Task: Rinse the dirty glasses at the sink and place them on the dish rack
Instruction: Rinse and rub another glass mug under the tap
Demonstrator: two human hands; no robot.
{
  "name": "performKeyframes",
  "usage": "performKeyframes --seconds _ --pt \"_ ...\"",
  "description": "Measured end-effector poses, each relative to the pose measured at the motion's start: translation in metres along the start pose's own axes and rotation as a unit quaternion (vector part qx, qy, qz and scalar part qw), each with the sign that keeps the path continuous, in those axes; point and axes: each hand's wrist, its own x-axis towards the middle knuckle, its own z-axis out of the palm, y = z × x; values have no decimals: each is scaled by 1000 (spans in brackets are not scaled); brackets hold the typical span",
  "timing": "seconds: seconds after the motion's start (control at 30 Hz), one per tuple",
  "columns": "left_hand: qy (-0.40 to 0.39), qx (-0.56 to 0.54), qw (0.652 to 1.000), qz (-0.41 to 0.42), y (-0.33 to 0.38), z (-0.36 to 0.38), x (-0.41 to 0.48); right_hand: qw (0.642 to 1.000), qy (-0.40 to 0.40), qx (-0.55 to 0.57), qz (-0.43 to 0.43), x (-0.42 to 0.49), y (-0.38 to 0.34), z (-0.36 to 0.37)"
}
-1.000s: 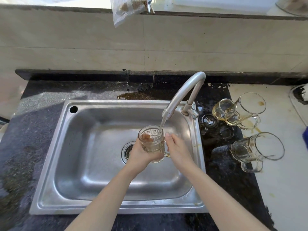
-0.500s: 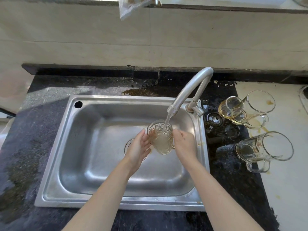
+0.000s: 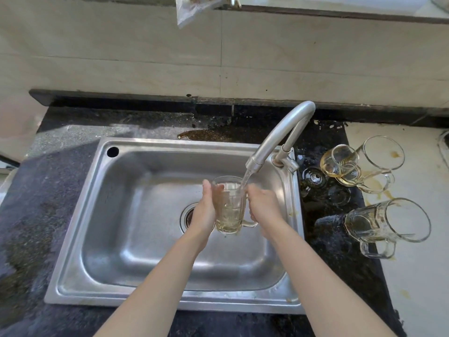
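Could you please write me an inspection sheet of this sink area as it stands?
Surface: dark counter; brown puddle behind the sink.
Job's things: mug held mouth up under the running tap, yellowish water inside; three dirty mugs lie on their sides right of the sink; no rack seen.
Clutter: nothing seen.
Hands: left hand flat against the mug's side; right hand grips by its handle.
Cables: nothing seen.
Surroundings: tiled wall; plastic bag hanging above.
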Motion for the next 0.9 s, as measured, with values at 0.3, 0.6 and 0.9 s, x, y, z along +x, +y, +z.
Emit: performKeyframes --seconds 0.3,0.6,0.9 --pt "24 271 929 250 -12 16 0 967 -21 198 157 1 -3 -7" --pt "-43 44 997 -44 39 24 9 980 -75 141 115 -2 -21 -21" --pt "-37 28 992 117 17 15 11 990 -58 110 73 1 -30 -15"
